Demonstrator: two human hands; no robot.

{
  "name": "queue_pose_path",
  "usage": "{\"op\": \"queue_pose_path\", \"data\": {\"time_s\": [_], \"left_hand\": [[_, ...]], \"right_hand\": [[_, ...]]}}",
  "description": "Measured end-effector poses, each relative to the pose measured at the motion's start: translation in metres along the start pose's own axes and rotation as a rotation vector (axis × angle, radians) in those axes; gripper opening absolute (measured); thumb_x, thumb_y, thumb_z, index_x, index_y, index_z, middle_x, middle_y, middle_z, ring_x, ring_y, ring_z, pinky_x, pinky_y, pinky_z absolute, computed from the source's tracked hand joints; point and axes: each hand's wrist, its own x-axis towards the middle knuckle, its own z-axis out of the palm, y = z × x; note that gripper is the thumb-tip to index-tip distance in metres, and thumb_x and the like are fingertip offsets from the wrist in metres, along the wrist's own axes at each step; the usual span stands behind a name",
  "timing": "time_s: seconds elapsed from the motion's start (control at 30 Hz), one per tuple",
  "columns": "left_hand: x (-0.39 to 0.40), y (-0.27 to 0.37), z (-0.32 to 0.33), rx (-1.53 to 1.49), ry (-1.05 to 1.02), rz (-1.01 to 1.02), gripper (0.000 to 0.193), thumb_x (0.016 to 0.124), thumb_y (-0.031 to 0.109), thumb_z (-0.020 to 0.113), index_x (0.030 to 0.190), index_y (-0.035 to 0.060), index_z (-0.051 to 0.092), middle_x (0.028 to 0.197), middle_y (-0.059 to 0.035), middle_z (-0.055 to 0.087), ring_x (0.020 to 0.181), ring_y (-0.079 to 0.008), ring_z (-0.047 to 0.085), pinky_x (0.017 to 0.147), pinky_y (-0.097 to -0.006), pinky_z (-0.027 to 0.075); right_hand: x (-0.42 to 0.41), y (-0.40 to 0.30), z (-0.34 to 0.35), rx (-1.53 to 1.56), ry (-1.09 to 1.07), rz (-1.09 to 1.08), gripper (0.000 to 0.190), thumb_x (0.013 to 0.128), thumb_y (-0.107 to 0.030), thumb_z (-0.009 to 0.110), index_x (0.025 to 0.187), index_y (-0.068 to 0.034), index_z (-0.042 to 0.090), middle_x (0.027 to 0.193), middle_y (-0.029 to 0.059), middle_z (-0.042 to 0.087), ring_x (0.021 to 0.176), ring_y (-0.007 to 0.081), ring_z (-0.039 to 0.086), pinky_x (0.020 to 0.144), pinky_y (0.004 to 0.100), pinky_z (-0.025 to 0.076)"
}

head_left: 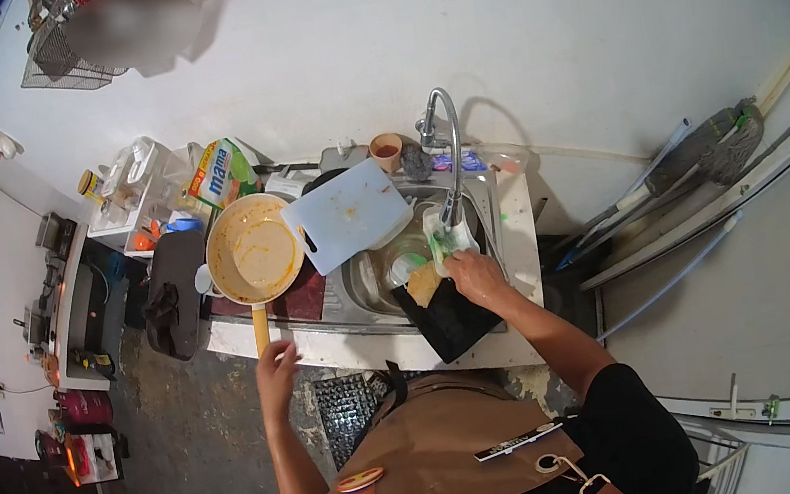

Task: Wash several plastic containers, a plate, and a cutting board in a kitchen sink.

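Observation:
My left hand (278,369) is closed around the end of the yellow handle of a cream-coloured frying pan (262,247). Orange-yellow residue streaks the pan's inside. Over the sink (376,303), my right hand (477,279) grips a white-and-green cloth or limp packet (445,236), right below the faucet's spray head (450,209). Beside these fingers is a crumpled tan piece (424,284), its material unclear. A flat black panel (448,319) leans over the sink's front edge under my right hand. A stained white cutting board (348,212) rests across the sink's left part, near the pan.
Behind the sink stand a brown cup (386,151), a grey scouring pad (417,163) and a purple packet (457,161). A green-and-yellow detergent bag (224,174) is at the left. A mop (704,154) leans at the right wall. A textured mat (346,413) lies on the floor.

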Motion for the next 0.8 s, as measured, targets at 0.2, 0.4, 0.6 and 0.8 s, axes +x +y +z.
{"op": "queue_pose_path", "data": {"time_s": [0.2,0.4,0.6,0.8], "left_hand": [[0.059,0.030,0.132,0.090,-0.635,0.106,0.037,0.089,0.025,0.067,0.119,0.0073,0.055,0.106,-0.0065,0.061,0.086,-0.0136,0.064,0.070,-0.0287,0.053],[0.082,0.065,0.239,-0.059,-0.724,-0.247,0.085,0.085,0.036,0.069,0.148,0.0156,0.016,0.140,-0.0204,0.038,0.111,-0.0367,0.056,0.077,-0.0427,0.055],[0.096,0.042,0.275,-0.365,-0.730,-0.364,0.085,0.084,0.017,0.065,0.149,0.0176,0.010,0.137,-0.0205,0.034,0.108,-0.0410,0.052,0.082,-0.0509,0.052],[0.102,0.029,0.288,-0.473,-0.708,-0.349,0.085,0.082,0.008,0.063,0.149,0.0201,0.013,0.121,-0.0161,0.050,0.095,-0.0295,0.058,0.071,-0.0474,0.054]], "right_hand": [[0.001,-0.009,-0.010,-0.030,0.014,0.015,0.009,0.076,-0.008,0.057,0.082,-0.003,0.063,0.083,0.0130,0.061,0.085,0.0324,0.062,0.069,0.0434,0.053],[-0.008,-0.022,-0.017,-0.065,0.038,0.050,0.013,0.076,-0.007,0.058,0.085,-0.003,0.066,0.087,0.0122,0.063,0.087,0.0313,0.062,0.069,0.0427,0.054],[-0.016,-0.019,-0.018,-0.059,0.157,0.031,0.011,0.073,-0.009,0.064,0.084,-0.006,0.063,0.083,0.0092,0.060,0.087,0.0287,0.059,0.071,0.0401,0.052],[-0.022,-0.014,-0.025,-0.051,0.173,0.077,0.021,0.073,-0.015,0.070,0.092,-0.008,0.063,0.091,0.0075,0.058,0.096,0.0280,0.055,0.082,0.0450,0.045]]}}
